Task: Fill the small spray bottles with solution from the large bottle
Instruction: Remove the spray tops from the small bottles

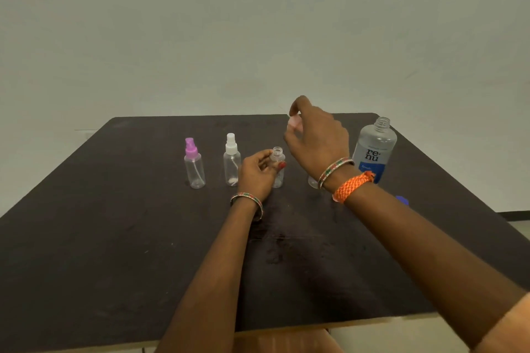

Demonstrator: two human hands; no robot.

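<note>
Left hand grips an uncapped clear spray bottle; right hand pinches its pink cap.

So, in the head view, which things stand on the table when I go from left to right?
Purple-capped spray bottle → white-capped spray bottle → uncapped small bottle gripped by the left hand → large bottle, open at its neck.

Wall: plain, pale grey-green, evenly lit.
Table: 1 dark brown top, scuffed.
Floor: light strip, far right.
</note>
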